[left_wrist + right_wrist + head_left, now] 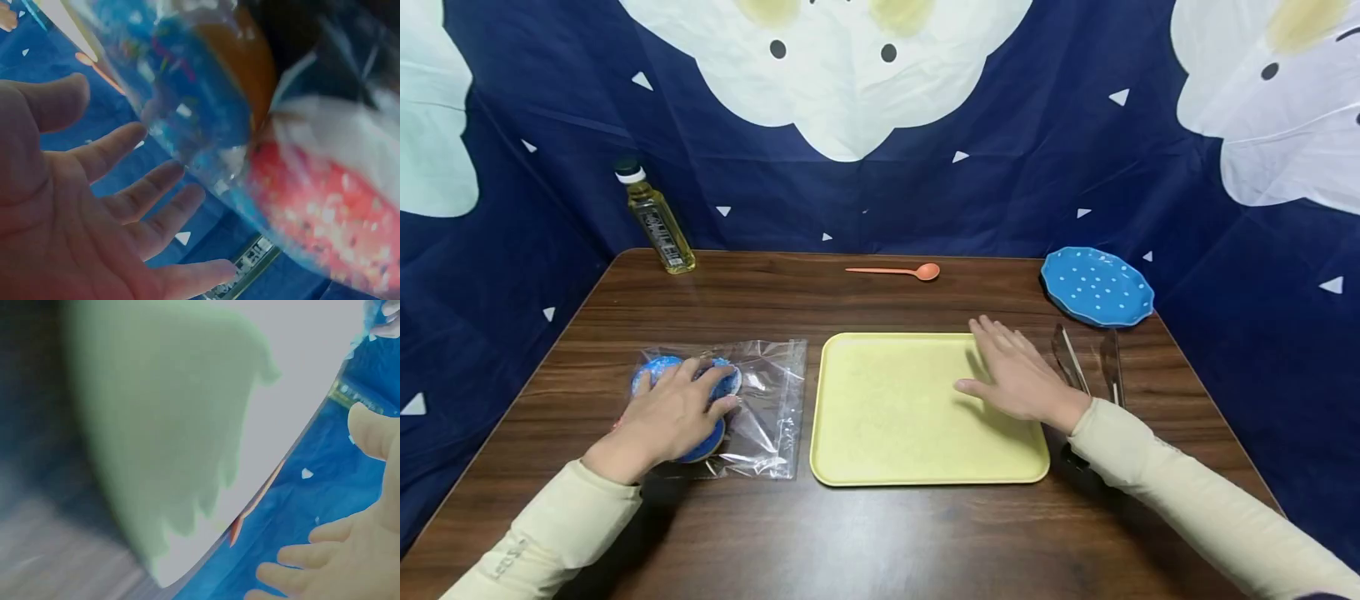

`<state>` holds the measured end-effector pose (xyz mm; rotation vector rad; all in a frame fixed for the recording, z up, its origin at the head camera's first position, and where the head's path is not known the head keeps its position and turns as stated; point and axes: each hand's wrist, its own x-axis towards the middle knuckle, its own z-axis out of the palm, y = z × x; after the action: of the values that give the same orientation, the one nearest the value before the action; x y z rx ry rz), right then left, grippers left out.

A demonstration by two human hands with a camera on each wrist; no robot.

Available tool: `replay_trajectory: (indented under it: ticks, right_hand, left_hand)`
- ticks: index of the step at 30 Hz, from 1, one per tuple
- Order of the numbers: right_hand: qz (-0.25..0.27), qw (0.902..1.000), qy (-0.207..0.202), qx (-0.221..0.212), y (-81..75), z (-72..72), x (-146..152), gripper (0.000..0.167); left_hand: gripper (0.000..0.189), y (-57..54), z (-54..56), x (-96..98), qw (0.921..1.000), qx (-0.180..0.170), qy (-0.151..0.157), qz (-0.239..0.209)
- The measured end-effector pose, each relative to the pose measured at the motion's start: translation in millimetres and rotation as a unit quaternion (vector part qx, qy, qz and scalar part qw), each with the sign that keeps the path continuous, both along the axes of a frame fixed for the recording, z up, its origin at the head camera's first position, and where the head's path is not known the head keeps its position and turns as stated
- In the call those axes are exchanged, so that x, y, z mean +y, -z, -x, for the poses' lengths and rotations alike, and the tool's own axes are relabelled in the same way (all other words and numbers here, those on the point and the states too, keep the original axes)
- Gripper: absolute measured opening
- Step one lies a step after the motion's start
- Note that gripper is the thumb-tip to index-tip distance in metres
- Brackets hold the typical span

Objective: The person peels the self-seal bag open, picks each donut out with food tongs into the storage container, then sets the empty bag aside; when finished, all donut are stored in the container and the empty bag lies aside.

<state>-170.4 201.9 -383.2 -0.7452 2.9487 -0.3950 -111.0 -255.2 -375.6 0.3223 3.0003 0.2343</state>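
My left hand (673,412) hovers with spread fingers over a clear plastic bag (767,408) on the left of the table. Inside the bag are several doughnuts; the left wrist view shows a blue-iced doughnut (200,81) with sprinkles and a pink-iced doughnut (325,212). In that view the fingertips are right at the edge of the bag, not curled round it. Over the right part of a yellow rectangular tray (887,417) is my right hand (1018,375), palm down and fingers extended, casting a shadow on it. Nothing is held in it.
Metal tongs (1112,367) lie right of the tray, partly hidden by the right forearm. Behind them sits a blue dotted plate (1097,286). An orange spoon (927,272) lies near the back edge, and an oil bottle (661,225) stands at the back left corner.
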Motion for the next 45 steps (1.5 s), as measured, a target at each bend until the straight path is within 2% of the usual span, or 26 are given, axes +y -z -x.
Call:
replay_trajectory:
  ticks: [5,11,15,20,28,34,41,45]
  right_hand:
    - [0.028,0.9978,-0.053,-0.03,-11.0,18.0,-31.7,0.086]
    - [0.05,0.9905,-0.107,-0.069,-16.2,40.2,-72.8,0.073]
    - [0.042,0.987,-0.136,-0.074,-12.9,52.2,-97.6,0.066]
    - [0.041,0.9807,-0.174,-0.079,-7.4,69.4,-131.9,0.056]
    - [0.021,0.9703,-0.227,-0.081,-5.2,85.2,-183.6,0.045]
    - [0.011,0.971,-0.225,-0.079,-7.8,92.1,-215.2,0.042]
    - [-0.034,0.9727,-0.218,-0.073,1.9,93.5,-237.0,0.033]
    - [-0.047,0.9728,-0.214,-0.075,3.0,90.1,-250.4,0.034]
  left_hand:
    - [0.046,-4.2,1.0,-5.2,0.9997,0.017,0.019,0.001]
    - [0.039,0.4,0.6,-8.0,0.9971,0.043,0.057,-0.026]
    - [0.042,3.4,-0.1,-7.6,0.9965,0.037,0.061,-0.043]
    - [0.048,4.0,-0.2,-9.6,0.9967,0.034,0.061,-0.043]
    - [0.053,4.2,-4.0,-19.0,0.9947,0.044,0.085,-0.038]
    - [0.06,1.6,-5.8,-21.6,0.9946,0.037,0.089,-0.04]
    - [0.063,2.2,-6.6,-18.1,0.998,-0.015,0.049,-0.036]
    - [0.063,2.0,-7.1,-21.0,0.9977,-0.023,0.045,-0.045]
